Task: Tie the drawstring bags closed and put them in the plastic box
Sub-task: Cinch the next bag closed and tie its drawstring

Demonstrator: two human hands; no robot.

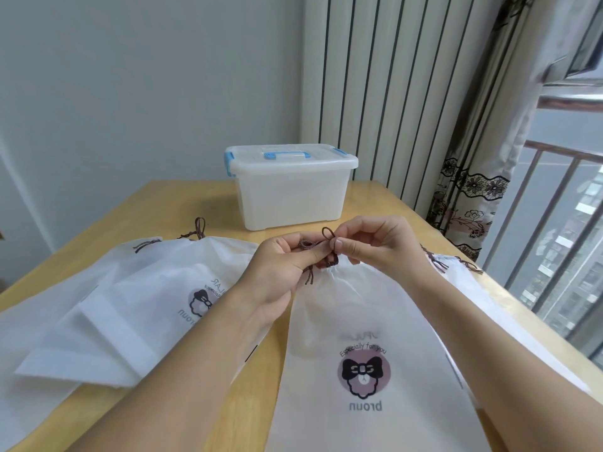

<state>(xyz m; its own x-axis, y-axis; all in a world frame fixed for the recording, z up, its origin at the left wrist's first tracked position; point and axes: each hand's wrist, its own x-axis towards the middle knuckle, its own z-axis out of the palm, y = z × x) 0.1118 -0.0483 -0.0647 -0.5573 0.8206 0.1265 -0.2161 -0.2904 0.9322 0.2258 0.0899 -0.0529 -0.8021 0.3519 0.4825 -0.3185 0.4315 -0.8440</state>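
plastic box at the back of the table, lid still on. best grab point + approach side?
Take the plastic box by the blue carry handle in the middle of its lid, coming straight down from above. The handle lies flat across the top with nothing over it. The body's walls are smooth, wide and taper downward, so a side grip would probably slip. The blue latches at the ends look shut, so the lid should hold.

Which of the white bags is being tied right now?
The near bag with the upright logo: both hands, left hand and right hand, pinch its brown cord at the gathered mouth. The other bags lie flat, untouched.
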